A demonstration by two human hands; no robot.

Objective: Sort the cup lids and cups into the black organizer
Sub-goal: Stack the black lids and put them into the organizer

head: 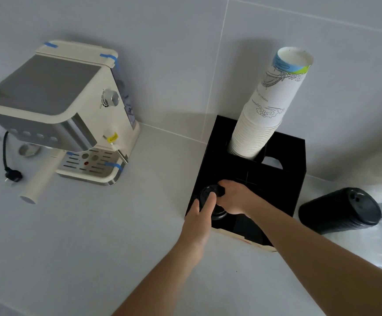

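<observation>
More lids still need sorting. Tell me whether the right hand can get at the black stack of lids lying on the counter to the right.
Probably yes. The black stack of lids lies uncovered beside the black organizer, nothing between; the right hand must first release the lids it holds.

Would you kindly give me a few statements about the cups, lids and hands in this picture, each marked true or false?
1. The stack of white paper cups stands in a rear hole of the black organizer. True.
2. Both hands are on the black lids at the organizer's front left corner. True: the left hand and the right hand both grip them.
3. The second stack of black lids is already in the organizer. False: it lies on its side on the counter, to the organizer's right.
4. The coffee machine stands to the right of the organizer. False: it stands to the left.
5. The paper cups are stacked mouth up. False: they are mouth down.
</observation>
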